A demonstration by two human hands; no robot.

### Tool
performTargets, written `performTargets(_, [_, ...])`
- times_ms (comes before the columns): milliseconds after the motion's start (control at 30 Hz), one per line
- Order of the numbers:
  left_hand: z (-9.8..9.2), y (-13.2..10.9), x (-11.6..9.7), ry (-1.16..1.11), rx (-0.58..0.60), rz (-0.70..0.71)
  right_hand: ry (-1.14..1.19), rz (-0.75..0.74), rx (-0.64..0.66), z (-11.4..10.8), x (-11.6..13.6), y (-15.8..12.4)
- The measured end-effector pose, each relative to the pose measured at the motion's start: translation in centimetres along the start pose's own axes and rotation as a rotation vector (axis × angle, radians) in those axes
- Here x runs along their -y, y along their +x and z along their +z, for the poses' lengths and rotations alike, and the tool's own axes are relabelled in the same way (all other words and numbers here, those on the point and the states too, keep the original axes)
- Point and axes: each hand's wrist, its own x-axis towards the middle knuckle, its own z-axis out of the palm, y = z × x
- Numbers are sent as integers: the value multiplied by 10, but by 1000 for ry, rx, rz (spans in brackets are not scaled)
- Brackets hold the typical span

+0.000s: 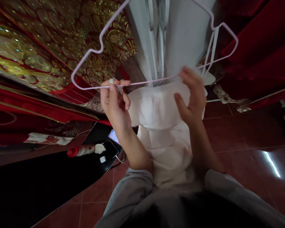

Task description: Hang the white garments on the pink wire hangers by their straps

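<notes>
The red-tiled floor [242,133] shows around and below everything, with a black counter [49,183] at the lower left. A gold-and-red sequined garment [49,41] fills the upper left, and dark red cloth [263,57] hangs on the right. Between them, a white garment [156,107] lies below the forearms' reach, bunched close to the person's body.

Above it is a pale pink hanger [147,82], spread across the view with its long bar toward the person. A thin white strap [214,41] loops over its right end. The left hand [115,103] has its grip closed around the bar, left of the middle. The right hand [192,98] is blurred, its grip open, thumb apart from the fingers; the fingertips overlap the bar, but whether they touch it cannot be told.

On the counter are a bottle with a red cap [72,152], a lit phone [114,136] and a small white case [103,159]. A white ring [111,81] sits on a left finger.
</notes>
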Motion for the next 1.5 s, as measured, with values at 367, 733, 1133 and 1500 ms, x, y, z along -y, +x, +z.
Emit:
performTargets(367, [0,-4,13,6,-30,-50,36,331,-168,-33,-35,23])
performTargets(733, [-8,-2,12,24,2,-79,231,-132,-145,-43,-41,88])
performTargets(1133, [0,-4,16,-72,30,-39,111,64,-112,-49,-6,40])
performTargets(1500, [-37,5,20,185,-465,157,118,188,80,-18,22,28])
